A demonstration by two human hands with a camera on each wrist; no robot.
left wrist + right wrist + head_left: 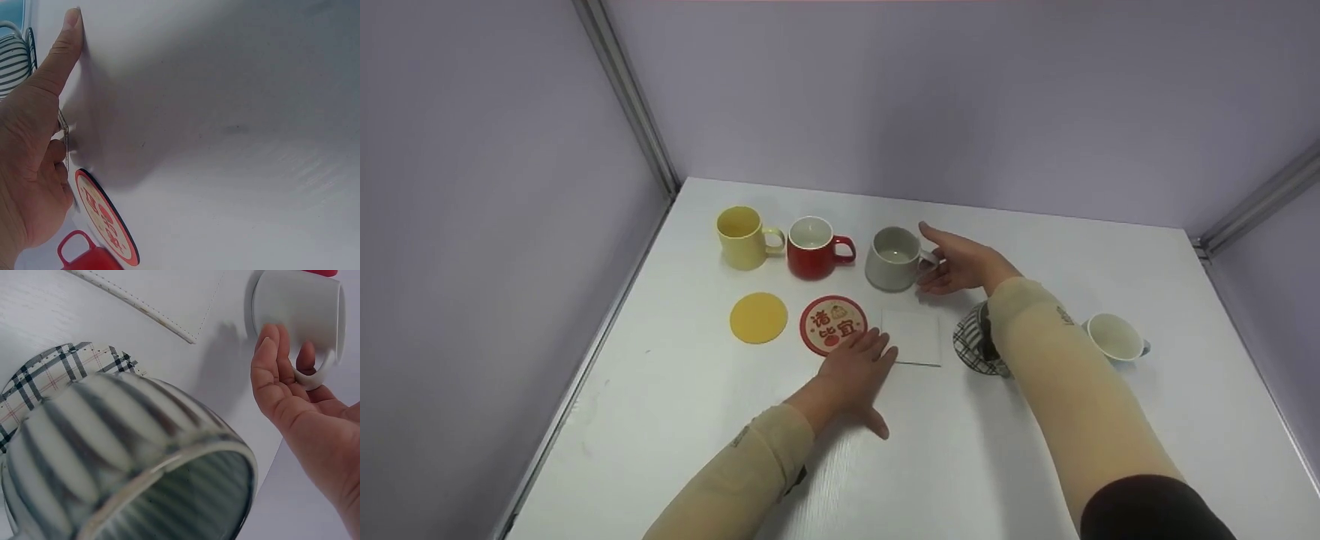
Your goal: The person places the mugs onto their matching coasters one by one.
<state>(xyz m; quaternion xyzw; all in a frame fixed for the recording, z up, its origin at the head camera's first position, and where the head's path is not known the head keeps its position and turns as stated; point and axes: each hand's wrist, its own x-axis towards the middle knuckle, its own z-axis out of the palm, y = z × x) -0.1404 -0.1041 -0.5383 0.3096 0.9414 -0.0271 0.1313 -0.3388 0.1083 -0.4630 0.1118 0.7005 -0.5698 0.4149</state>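
Note:
A grey mug (891,262) stands in the back row, with my right hand (966,262) at its handle (318,374). The thumb points away from the mug, spread apart from the other fingers, which are loosely bent beside the handle. My left hand (855,371) lies on the table with straight fingers and the thumb out to the side. Its fingertips reach between the round red-rimmed coaster (832,322) and the white square coaster (913,337). In the left wrist view, the square coaster's edge partly hides behind the hand (34,146).
Left of the grey mug stand a red mug (810,262) and a yellow mug (742,247), with a yellow coaster (758,318) in front. A striped mug (129,433) stands by a plaid coaster (971,341), largely under my right forearm. At right is a white cup (1114,337).

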